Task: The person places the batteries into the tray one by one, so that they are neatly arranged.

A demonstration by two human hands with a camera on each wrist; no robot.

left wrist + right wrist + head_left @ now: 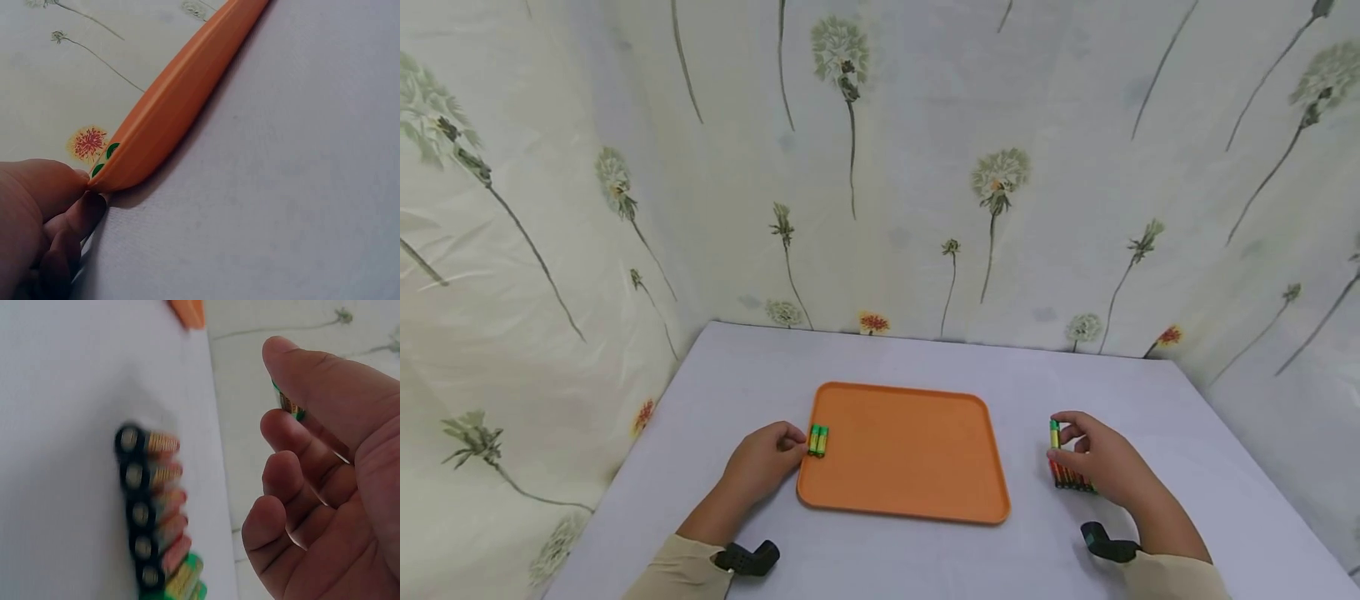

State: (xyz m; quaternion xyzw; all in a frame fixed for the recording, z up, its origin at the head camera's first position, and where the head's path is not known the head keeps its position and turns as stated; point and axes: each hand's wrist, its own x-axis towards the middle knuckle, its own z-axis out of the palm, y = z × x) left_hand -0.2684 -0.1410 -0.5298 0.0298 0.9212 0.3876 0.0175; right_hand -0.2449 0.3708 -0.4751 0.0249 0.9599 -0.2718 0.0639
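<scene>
An orange tray (910, 454) lies on the white table. Its left rim is pinched by my left hand (763, 462); in the left wrist view the thumb and a finger (94, 206) meet at the tray's edge. Two green batteries (817, 442) lie side by side on the tray, just inside that rim. My right hand (1105, 458) holds one green AA-type battery (1055, 434) upright between thumb and forefinger, with the other fingers loosely curled. Below that hand, a row of red-and-black batteries (165, 472) lies on the table, partly hidden by the hand in the head view.
Green batteries (187, 578) lie at one end of the red row. The white table (880, 558) stretches around the tray. A dandelion-print cloth (910, 167) hangs behind it and along both sides. Each wrist wears a black camera mount (748, 558).
</scene>
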